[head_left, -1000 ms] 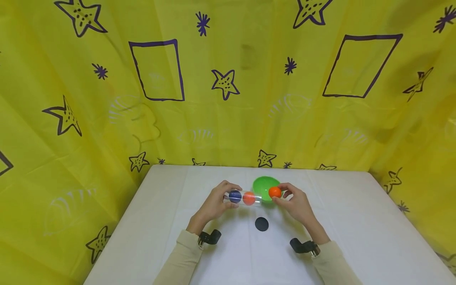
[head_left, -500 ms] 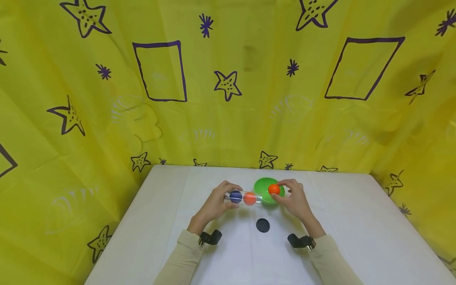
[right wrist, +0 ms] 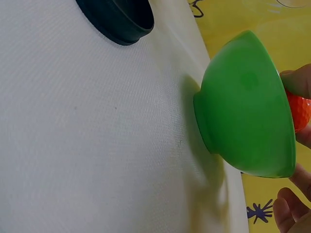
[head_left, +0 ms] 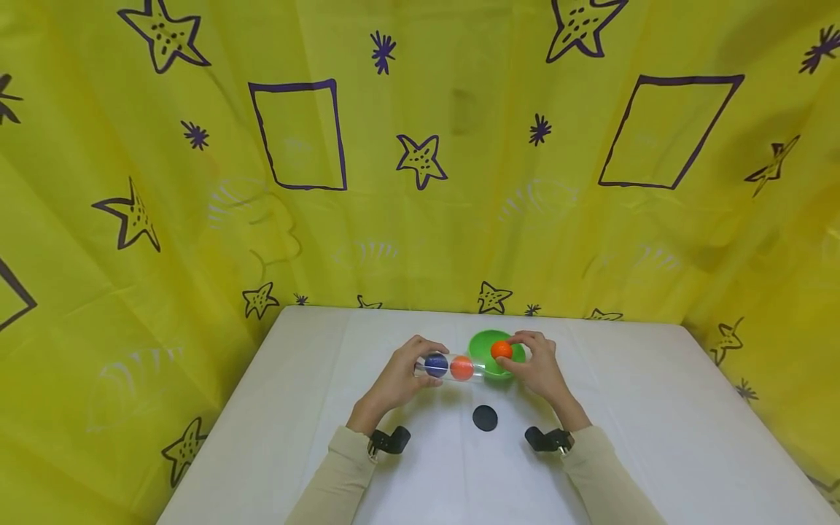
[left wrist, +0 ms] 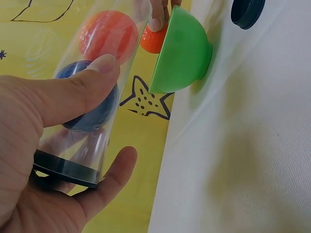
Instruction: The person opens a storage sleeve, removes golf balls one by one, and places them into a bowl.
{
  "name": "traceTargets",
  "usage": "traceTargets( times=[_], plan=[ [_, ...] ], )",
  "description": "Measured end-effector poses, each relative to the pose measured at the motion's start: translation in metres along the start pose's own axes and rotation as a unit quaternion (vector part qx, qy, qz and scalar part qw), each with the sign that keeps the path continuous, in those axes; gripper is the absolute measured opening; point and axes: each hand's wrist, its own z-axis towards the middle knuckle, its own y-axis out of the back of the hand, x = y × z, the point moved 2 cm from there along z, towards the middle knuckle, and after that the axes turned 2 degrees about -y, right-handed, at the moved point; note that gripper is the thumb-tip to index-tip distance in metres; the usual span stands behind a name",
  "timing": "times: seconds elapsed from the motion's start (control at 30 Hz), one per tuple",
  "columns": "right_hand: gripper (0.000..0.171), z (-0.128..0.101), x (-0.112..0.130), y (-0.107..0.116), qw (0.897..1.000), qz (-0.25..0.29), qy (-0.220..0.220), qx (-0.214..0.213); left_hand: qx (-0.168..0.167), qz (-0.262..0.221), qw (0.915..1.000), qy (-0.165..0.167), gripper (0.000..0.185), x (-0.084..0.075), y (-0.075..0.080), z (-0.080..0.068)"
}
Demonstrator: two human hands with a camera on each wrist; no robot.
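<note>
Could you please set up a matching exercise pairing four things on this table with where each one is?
1. blue ball
2. orange ball
3. black lid
4. green bowl

A. lying flat on the table near the person
B. inside the clear tube
C. standing behind the tube's open end
D. pinched over the bowl by the right hand

Pairs: 1-B, 2-D, 3-A, 4-C

A white counter (head_left: 643, 408) carries a green bowl (head_left: 482, 344) near its middle, toward the far edge. A black lid (head_left: 485, 418) lies flat on the cloth, on the near side of the bowl and apart from it.
</note>
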Motion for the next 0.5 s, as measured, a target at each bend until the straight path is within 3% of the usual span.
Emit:
traceTargets(
  times=[0.5],
  plan=[
    [0.043,0.0052,-0.0046,-0.0052,1.0,0.011,-0.003,0.011,0.001,0.008,0.9998,0.017,0.049,-0.0003,-0.0019,-0.0001]
  ],
)
